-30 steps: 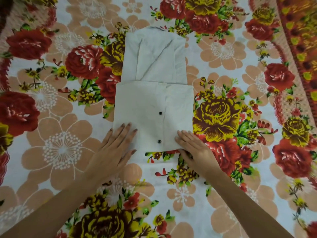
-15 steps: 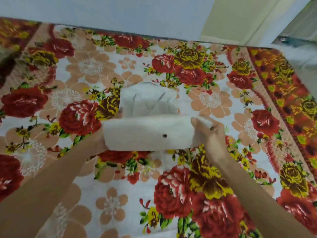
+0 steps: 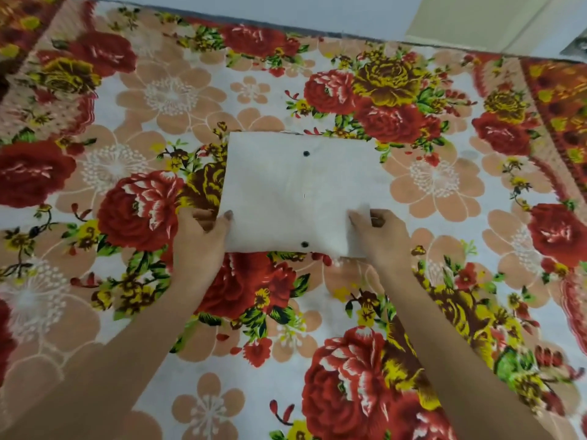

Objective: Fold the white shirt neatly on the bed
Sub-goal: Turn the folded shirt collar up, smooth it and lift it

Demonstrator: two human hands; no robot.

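a white cotton shirt (image 3: pixel 301 195), folded into a compact rectangle, lies flat near the middle of a bed (image 3: pixel 95 312) covered with a floral sheet of red, yellow and peach flowers on a white ground. two small dark buttons show on the top layer of the shirt, one near its far edge (image 3: pixel 306 153) and one at its near edge (image 3: pixel 305 244), roughly in line with each other. the far edge of the folded shirt sits a little tilted, with a thin sliver of another layer peeking out just beyond it.

two bare forearms reach in from the bottom of the view. the left hand (image 3: pixel 198 239) grips the near left corner of the shirt, thumb (image 3: pixel 226 217) pressed on top of the fabric and the other fingers curled under the edge. the right hand (image 3: pixel 381 236) grips the near right corner, fingers pinching a small raised fold of the cloth. both hands are closed on the shirt, one at each side of its near edge, which looks slightly lifted from the sheet at the right corner.

beyond the far edge of the bed, a pale wall (image 3: pixel 286 7) runs across the top of the view, with a cream-coloured panel (image 3: pixel 460 17) at the upper right
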